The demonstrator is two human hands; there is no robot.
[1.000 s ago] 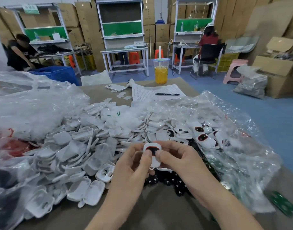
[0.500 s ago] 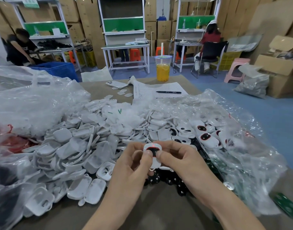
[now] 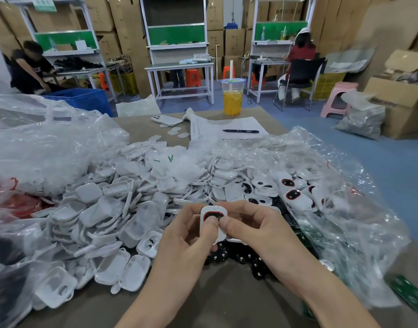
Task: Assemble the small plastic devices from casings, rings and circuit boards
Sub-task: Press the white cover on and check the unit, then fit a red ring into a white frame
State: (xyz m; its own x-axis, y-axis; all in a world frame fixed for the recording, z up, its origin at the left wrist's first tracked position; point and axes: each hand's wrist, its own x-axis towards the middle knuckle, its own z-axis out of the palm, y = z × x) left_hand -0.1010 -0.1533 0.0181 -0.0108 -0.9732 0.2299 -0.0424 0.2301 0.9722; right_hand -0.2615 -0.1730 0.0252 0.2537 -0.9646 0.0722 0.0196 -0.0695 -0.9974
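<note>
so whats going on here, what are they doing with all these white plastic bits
A person is assembling small devices at a table. The left hand and right hand both grip one white device, thumbs pressing on its red-ringed dark window. A heap of empty white casings lies to the left. Units that already have red rings sit in the clear bag on the right.

Table (image 3: 137, 129) far end: drink cup (image 3: 232, 100), phone (image 3: 166, 120) beside paper (image 3: 210, 129) w/ pen (image 3: 240, 131) on it; pink stool (image 3: 338, 98) rt.
</note>
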